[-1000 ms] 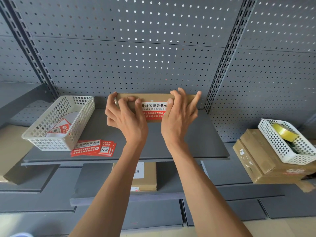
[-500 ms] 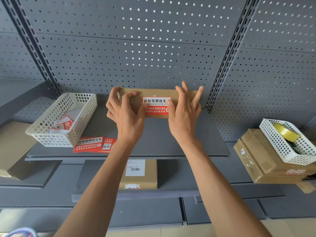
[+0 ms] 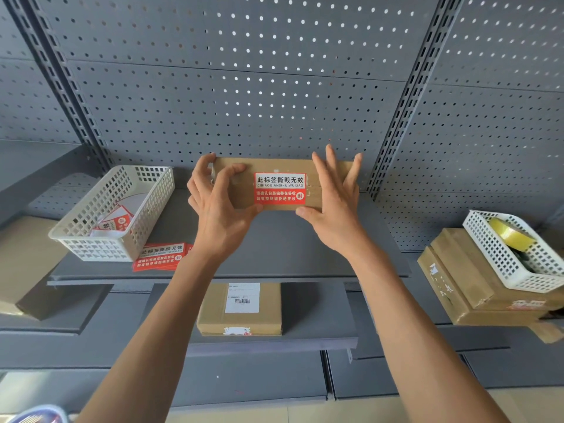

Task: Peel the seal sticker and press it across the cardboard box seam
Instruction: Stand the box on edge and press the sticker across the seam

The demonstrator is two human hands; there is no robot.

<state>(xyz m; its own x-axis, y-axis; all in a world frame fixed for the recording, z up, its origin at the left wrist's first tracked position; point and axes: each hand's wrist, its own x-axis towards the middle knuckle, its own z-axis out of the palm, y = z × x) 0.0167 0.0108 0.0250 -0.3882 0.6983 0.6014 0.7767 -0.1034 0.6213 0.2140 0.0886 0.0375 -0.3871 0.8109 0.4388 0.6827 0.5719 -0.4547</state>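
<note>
A flat cardboard box (image 3: pixel 314 169) rests at the back of the grey shelf, against the pegboard. A white-and-red seal sticker (image 3: pixel 280 189) lies flat across its middle seam. My left hand (image 3: pixel 218 206) grips the box's left end, fingers curled over the top and thumb at the lower edge. My right hand (image 3: pixel 334 199) lies on the box's right part with its fingers spread, thumb at the lower edge just under the sticker's right corner. The box's two ends are hidden by my hands.
A white basket (image 3: pixel 91 236) with sticker scraps stands at the shelf's left, and a stack of red seal stickers (image 3: pixel 160 256) lies beside it. Another box with a barcode label (image 3: pixel 239 309) sits on the lower shelf. At right, a basket with yellow tape (image 3: pixel 515 236) tops more boxes.
My hands have slid apart off the sticker toward the box's ends, so the whole sticker now shows. The view has shifted slightly.
</note>
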